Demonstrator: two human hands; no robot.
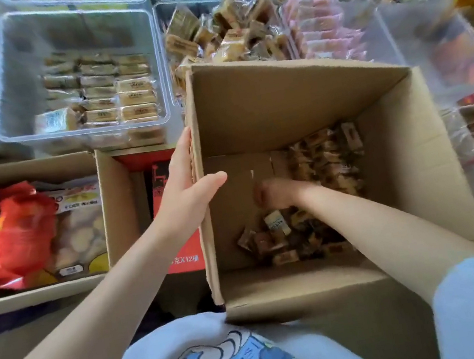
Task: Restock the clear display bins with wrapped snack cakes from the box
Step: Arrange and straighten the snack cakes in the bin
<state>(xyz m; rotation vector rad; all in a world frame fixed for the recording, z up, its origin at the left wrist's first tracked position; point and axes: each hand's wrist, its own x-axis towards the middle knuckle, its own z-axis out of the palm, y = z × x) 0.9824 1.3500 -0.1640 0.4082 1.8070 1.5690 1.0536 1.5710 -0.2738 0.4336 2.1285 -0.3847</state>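
the wrapped snack cakes (pixel 318 184) are lying loose at the bottom of the tall cardboard box (pixel 285 99), heaped toward its far right corner and along the near side. they are looking light and soft, sealed in slick crinkly film, so squeezing hard is likely crushing them; a gentle scoop of several by their long sides, or a pinch on the wrapper ends, is probably serving best.

the right hand (pixel 276 194) is reaching deep into the box among the cakes, blurred; its fingers are seeming curled, but whether it is grasping any i cannot tell. the left hand (pixel 190 187) is gripping the box's left wall, thumb hooked over the rim, steadying it.

the box's high walls are getting in the way of the reach. beyond it, a clear display bin (pixel 81 80) is sitting part filled with neat rows, another heaped bin (pixel 224 34) just behind the box. to the left, a second carton (pixel 21 171) is holding red bags.
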